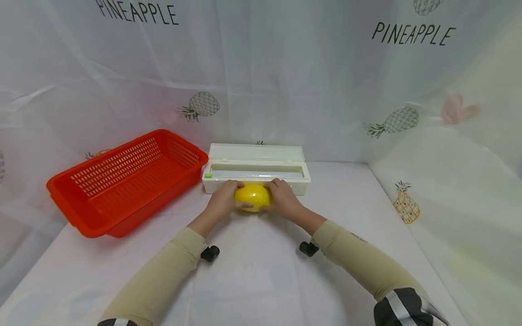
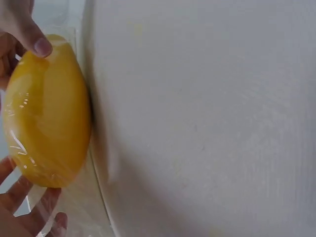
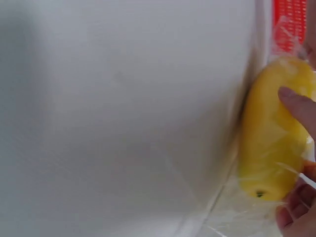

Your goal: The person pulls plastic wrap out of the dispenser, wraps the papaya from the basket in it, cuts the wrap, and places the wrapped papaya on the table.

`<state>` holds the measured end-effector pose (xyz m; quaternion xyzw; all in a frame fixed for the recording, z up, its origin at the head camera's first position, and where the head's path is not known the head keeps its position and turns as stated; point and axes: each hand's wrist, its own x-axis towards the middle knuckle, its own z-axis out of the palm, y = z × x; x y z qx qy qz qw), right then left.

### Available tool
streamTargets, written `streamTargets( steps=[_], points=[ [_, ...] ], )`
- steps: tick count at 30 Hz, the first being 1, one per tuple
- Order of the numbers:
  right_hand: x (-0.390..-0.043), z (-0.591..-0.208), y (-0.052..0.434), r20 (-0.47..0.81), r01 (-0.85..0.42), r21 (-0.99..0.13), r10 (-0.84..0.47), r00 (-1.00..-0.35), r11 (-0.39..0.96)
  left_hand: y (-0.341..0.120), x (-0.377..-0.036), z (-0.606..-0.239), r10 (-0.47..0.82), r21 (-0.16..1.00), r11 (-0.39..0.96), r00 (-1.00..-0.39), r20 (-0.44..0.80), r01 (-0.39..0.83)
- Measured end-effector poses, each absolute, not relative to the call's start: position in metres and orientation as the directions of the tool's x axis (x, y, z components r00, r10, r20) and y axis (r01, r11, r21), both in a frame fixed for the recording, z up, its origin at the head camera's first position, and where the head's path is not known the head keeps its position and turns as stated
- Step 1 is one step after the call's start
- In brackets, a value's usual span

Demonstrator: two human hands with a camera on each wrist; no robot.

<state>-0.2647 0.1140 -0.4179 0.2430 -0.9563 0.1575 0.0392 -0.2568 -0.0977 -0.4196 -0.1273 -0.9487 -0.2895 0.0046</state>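
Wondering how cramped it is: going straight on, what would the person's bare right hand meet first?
The glossy yellow oval fruit in its grasp; beyond that, probably the long white plastic box, though depth is unclear.

I hold a glossy yellow oval fruit (image 1: pixel 253 197), long axis crosswise, under clear film (image 3: pixel 242 217), between both hands (image 1: pixel 224 198), just before the open white film dispenser (image 1: pixel 257 161).

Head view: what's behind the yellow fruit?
A white box, its lid raised. The yellow fruit, left hand and right hand cover parts of its front face; those can't be seen.
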Motion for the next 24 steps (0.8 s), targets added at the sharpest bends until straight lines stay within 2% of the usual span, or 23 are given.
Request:
streamTargets(
  steps=[5, 9, 14, 19, 24],
  points=[
    [-0.265, -0.413, 0.113, 0.143, -0.472, -0.284, -0.45, -0.881, 0.834, -0.102, -0.252, -0.417, 0.193, 0.603, 0.769, -0.977, 0.095, 0.211],
    [-0.265, -0.41, 0.113, 0.125, -0.469, -0.298, -0.454, -0.882, 0.831, -0.114, -0.248, -0.418, 0.033, 0.677, 0.716, -0.977, 0.211, 0.17],
    [-0.264, -0.405, 0.111, 0.106, -0.46, -0.313, -0.451, -0.886, 0.831, -0.13, -0.247, -0.42, -0.155, 0.731, 0.666, -0.932, 0.326, 0.145],
    [-0.264, -0.4, 0.11, 0.088, -0.459, -0.314, -0.456, -0.886, 0.831, -0.139, -0.249, -0.422, -0.225, 0.768, 0.636, -0.935, 0.274, 0.072],
    [-0.268, -0.394, 0.111, 0.028, -0.445, -0.347, -0.465, -0.885, 0.826, -0.149, -0.257, -0.423, -0.213, 0.812, 0.582, -0.956, 0.203, 0.043]
  ],
)
